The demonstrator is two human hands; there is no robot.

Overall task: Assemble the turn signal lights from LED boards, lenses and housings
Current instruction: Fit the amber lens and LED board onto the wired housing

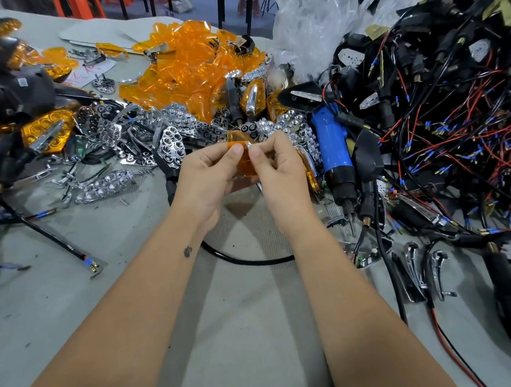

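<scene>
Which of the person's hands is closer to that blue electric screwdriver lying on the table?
The right hand. It sits just beside the blue screwdriver, which lies to its right. The left hand is farther, on the other side of the right hand.

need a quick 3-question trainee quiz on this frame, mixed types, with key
1. True or false: both hands hold the amber lens above the table.
2. Which tool lies just right of the right hand?
A. blue electric screwdriver
B. pliers
C. hammer
3. Fill in: the loose amber lens pile lies ____ the hands, farther from the person.

Key:
1. True; left hand and right hand both pinch it.
2. A
3. beyond
</scene>
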